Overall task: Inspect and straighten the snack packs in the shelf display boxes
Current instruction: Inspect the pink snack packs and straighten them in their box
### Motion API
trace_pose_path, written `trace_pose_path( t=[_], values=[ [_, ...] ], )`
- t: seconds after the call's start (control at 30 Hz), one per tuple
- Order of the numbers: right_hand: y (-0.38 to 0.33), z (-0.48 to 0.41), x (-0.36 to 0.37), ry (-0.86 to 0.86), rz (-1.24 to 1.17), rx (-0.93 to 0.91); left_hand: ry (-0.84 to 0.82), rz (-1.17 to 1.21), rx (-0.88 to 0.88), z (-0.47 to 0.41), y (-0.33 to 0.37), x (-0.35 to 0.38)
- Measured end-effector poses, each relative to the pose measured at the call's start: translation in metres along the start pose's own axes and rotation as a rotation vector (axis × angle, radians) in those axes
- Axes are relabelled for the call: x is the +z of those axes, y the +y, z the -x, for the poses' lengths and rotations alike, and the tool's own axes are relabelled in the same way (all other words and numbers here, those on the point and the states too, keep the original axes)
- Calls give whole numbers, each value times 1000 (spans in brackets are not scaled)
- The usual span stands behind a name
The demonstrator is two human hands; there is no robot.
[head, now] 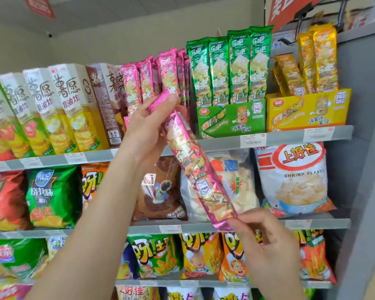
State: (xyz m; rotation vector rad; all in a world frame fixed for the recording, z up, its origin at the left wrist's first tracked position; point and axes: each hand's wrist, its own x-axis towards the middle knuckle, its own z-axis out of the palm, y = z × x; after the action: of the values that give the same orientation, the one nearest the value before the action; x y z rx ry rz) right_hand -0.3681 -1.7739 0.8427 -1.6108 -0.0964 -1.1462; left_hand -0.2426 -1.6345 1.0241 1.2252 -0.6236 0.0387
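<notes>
One pink pack [195, 169]: my left hand [147, 124] grips its top, my right hand [266, 241] pinches its tail. Crooked reinsertion could topple the standing packs [147, 79].

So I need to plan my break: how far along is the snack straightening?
The green packs stand upright side by side in their box, so that looks done. In hand: one pink pack, left hand gripping its top, right hand pinching its bottom end. Remaining: the pink row on the shelf leans unevenly, and the yellow packs stand at mixed heights.
</notes>
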Motion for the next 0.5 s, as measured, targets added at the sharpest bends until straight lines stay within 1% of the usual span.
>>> trace_pose_path(
  t=[0.07, 0.1, 0.17, 0.23, 0.27, 0.3, 0.37, 0.43, 0.5],
  values=[
    [4, -9, 0, -140, -34, 131, -30, -208, -18, -2, 6, -11],
    [7, -13, -1, -232, -31, 152, -14, -328, 1, -3, 9, -15],
    [7, -23, 1, -421, -46, 165, 42, -532, 134, -5, 13, -20],
    [-1, -34, 7, -556, -104, 229, 45, -599, 293, -8, 16, -20],
    [-5, -41, 13, -587, -127, 253, 21, -622, 348, -11, 17, -19],
    [-9, -50, 20, -597, -126, 248, -3, -650, 392, -14, 17, -17],
    [-17, -66, 38, -585, -27, 190, -5, -669, 460, -21, 17, -12],
    [-23, -79, 59, -545, 183, 78, 38, -638, 526, -32, 18, -9],
    [-26, -86, 80, -450, 436, -92, 46, -602, 577, -43, 22, -8]
  ],
)
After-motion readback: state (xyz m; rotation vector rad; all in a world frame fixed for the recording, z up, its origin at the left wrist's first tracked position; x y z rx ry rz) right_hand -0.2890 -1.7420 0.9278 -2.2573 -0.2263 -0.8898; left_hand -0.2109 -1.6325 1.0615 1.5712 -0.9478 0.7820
